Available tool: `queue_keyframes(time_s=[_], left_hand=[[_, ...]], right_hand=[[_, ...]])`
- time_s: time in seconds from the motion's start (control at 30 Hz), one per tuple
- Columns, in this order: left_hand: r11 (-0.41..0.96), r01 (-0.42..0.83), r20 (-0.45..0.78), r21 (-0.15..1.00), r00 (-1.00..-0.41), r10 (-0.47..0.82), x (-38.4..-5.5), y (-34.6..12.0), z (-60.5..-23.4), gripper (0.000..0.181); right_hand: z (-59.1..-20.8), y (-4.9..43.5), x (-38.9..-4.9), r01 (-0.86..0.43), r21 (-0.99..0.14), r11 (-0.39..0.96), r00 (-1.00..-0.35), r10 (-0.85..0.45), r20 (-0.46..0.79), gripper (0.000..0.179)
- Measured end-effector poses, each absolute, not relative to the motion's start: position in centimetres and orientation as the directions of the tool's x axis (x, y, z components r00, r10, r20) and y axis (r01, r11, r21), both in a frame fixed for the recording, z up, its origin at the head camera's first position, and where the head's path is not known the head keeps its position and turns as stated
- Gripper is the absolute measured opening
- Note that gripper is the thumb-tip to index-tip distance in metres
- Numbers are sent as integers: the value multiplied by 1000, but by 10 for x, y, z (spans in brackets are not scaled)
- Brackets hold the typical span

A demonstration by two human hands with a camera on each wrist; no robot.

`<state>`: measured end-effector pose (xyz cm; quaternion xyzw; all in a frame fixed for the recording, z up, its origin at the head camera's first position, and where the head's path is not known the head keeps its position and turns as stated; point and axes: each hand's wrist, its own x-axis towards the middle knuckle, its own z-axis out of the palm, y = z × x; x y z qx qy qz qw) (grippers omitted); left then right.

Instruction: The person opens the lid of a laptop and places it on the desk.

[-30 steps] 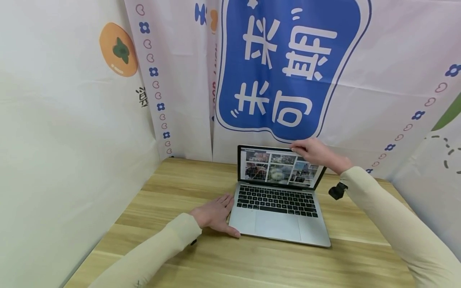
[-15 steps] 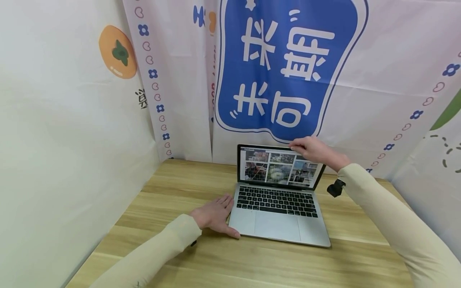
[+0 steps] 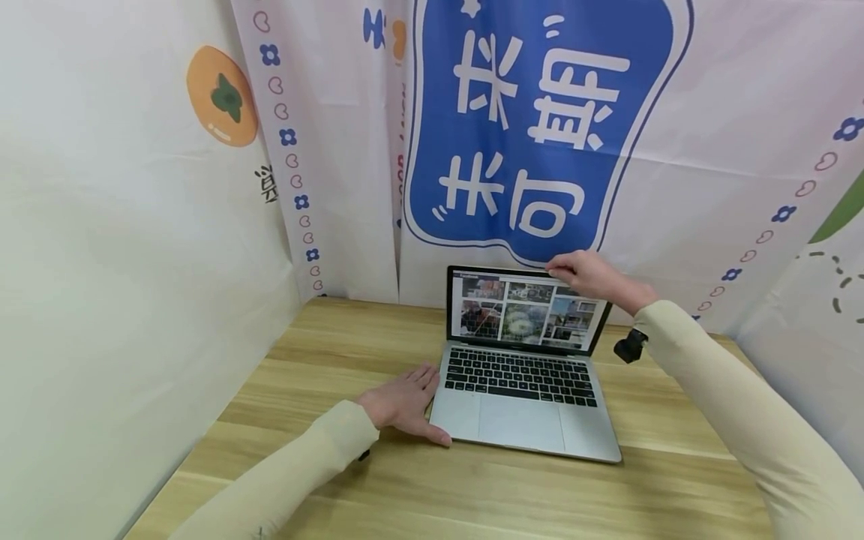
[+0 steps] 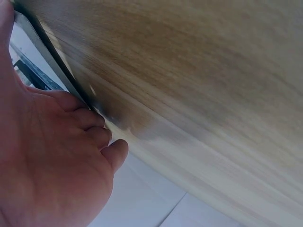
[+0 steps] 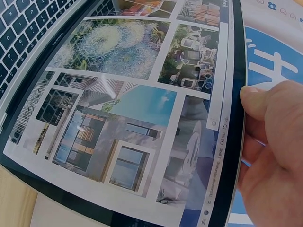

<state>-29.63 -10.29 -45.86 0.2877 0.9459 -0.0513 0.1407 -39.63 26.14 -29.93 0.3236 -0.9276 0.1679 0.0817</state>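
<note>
A silver laptop stands unfolded on the wooden table, its screen lit with rows of pictures. My right hand pinches the top edge of the lid, right of its middle. In the right wrist view the thumb lies at the screen's dark border and the other fingers go behind the lid. My left hand rests against the left side of the laptop base, fingers extended and thumb at the front corner. The left wrist view shows that palm beside the laptop's edge.
The wooden table extends around the laptop. Close behind the lid hangs a printed cloth with a blue panel. A white wall covering closes off the left side, and another rises on the right.
The top edge of the lid has risen slightly and leaned back, and my right hand has gone up with it. My left hand stays in place at the base.
</note>
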Motion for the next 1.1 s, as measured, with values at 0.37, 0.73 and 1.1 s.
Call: queue_keyframes(time_s=[0.37,0.73,1.1], left_hand=[[828,561,-292,-5,-792,536,-297,-103,-458,129],[824,567,-289,-4,-790,541,-296,-105,-457,128],[825,566,-296,-3,-788,540,-298,-105,-458,129]], right_hand=[[-296,263,-400,-594,-281,754,-803,-536,259,25],[-298,267,-401,-595,-279,754,-800,-525,289,24],[-299,273,-406,-545,-279,791,-834,-476,280,24]])
